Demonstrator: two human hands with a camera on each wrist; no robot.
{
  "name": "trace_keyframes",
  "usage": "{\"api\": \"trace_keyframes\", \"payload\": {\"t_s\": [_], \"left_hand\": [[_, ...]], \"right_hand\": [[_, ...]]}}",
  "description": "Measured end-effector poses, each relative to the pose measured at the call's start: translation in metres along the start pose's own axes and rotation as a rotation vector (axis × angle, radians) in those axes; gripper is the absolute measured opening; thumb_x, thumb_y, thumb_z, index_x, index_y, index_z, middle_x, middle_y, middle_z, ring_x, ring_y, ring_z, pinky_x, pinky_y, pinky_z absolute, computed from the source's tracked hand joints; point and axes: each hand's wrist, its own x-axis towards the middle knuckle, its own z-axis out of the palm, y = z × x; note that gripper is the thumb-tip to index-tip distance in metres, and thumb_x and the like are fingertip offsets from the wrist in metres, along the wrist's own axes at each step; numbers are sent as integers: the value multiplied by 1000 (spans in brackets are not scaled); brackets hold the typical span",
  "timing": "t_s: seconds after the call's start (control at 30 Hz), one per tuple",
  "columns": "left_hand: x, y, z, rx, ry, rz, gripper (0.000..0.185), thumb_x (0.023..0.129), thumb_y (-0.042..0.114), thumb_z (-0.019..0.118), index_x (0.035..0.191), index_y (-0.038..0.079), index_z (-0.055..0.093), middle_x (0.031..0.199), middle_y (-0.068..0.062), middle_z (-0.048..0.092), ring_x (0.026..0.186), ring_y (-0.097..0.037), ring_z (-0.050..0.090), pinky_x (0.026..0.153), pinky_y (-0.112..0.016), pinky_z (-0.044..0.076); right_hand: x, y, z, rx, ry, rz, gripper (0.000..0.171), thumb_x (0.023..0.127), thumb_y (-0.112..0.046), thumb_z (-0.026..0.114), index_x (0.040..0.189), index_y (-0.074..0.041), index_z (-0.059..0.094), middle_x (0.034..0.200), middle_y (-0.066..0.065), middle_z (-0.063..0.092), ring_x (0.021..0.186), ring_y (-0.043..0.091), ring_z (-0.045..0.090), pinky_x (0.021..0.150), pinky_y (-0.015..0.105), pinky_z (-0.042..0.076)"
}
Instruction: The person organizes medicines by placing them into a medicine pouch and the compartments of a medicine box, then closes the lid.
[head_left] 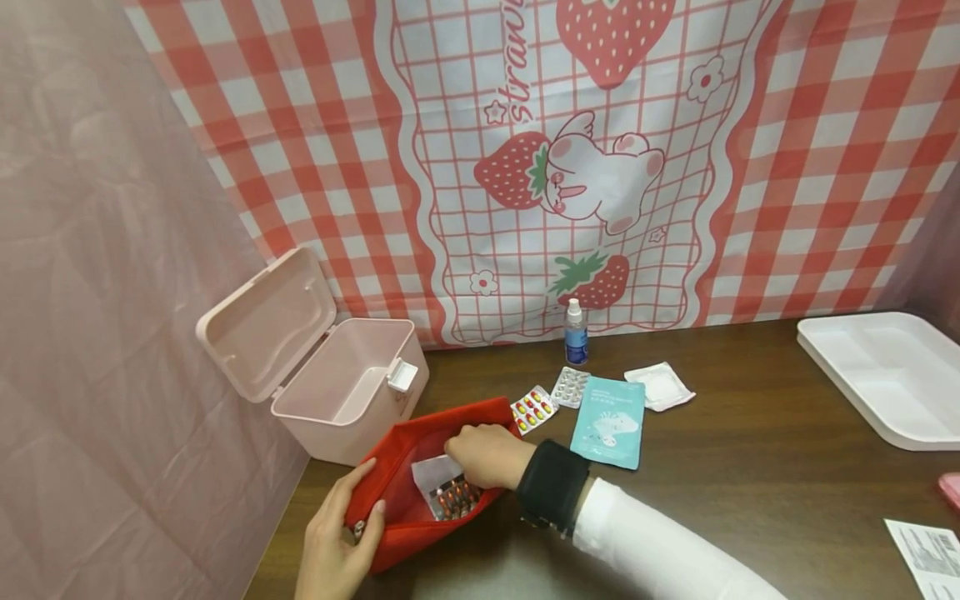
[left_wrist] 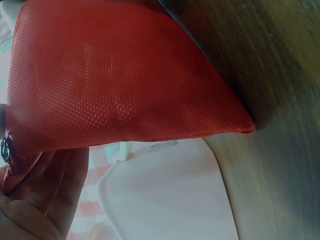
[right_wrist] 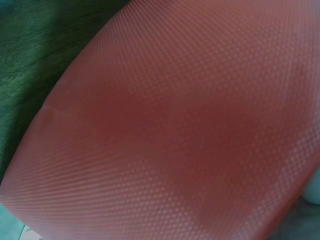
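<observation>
Left hand holds red pouch; right hand reaches inside.

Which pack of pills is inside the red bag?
The blister pack of dark orange capsules, inside the red mesh pouch under the right hand. The red-and-yellow pack and white-tablet pack lie on the table.

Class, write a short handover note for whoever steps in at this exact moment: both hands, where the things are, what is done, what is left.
Left hand grips the near edge of the red mesh pouch, holding it open.
Right hand reaches into the pouch, fingers hidden; a capsule blister pack lies just beneath.
Out on the table: two blister packs, teal sachet, gauze packet, spray bottle.
Pink box stands open, apparently empty.
Left, likely: the pouch's remaining contents.
</observation>
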Motion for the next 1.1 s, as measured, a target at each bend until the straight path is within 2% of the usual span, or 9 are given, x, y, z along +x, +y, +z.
{"api": "trace_keyframes", "payload": {"t_s": [0.17, 0.47, 0.73, 0.9, 1.1], "left_hand": [[0, 0, 0, 0, 1, -1, 60, 63, -9, 68, 121, 2, 57, 108, -9, 64, 97, -12, 59, 88, -6, 37], [-1, 1, -1, -5, -6, -17, 59, 65, -9, 68, 121, 2, 56, 108, -9, 63, 96, -12, 59, 88, -6, 37], [0, 2, -2, 5, -22, -50, 57, 66, -8, 68, 122, 4, 56, 108, -10, 63, 97, -12, 58, 88, -5, 36], [0, 2, -2, 7, -29, -68, 57, 67, -8, 68, 122, 4, 56, 108, -9, 63, 97, -12, 58, 88, -5, 36], [1, 3, -2, 11, -24, -53, 57, 66, -8, 68, 121, 4, 56, 107, -10, 63, 96, -14, 59, 88, -5, 36]], "right_hand": [[1, 1, 2, 27, 69, -47, 17, 74, -7, 68, 88, -15, 63, 77, 0, 63, 72, 14, 61, 58, 29, 49], [-7, 4, -2, 83, 255, -216, 19, 77, -1, 63, 92, -12, 60, 84, -2, 63, 79, 8, 60, 67, 21, 50], [-22, 12, -9, 112, 448, -292, 20, 79, -3, 60, 97, -11, 63, 93, -2, 63, 88, 11, 59, 81, 25, 49], [-35, 20, -12, 108, 525, -297, 18, 78, -6, 63, 95, -12, 63, 90, -3, 63, 86, 11, 59, 78, 29, 48], [-57, 35, -13, 133, 614, -259, 19, 75, -4, 64, 92, -13, 62, 86, -4, 62, 80, 10, 59, 71, 28, 48]]}}
